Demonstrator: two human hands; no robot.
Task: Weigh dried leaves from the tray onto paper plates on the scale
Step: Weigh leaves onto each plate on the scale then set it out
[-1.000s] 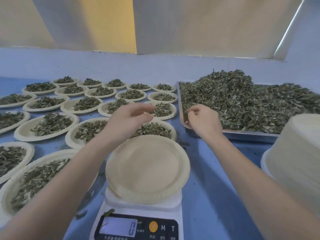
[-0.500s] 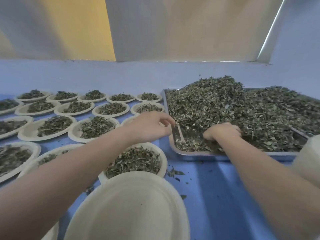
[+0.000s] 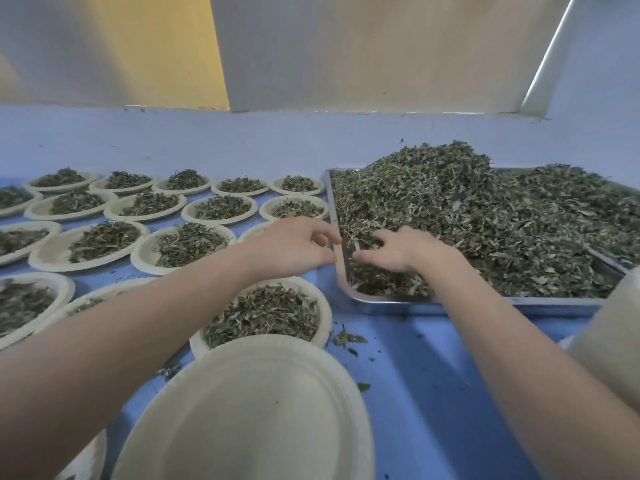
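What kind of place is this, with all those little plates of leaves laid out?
Probably a small tea or herb processing room, though I can't be sure. A metal tray is heaped with dried leaves, rows of filled paper plates cover a blue table, and an empty plate waits in front.

two hands (image 3: 294, 249), one tray (image 3: 381, 299)
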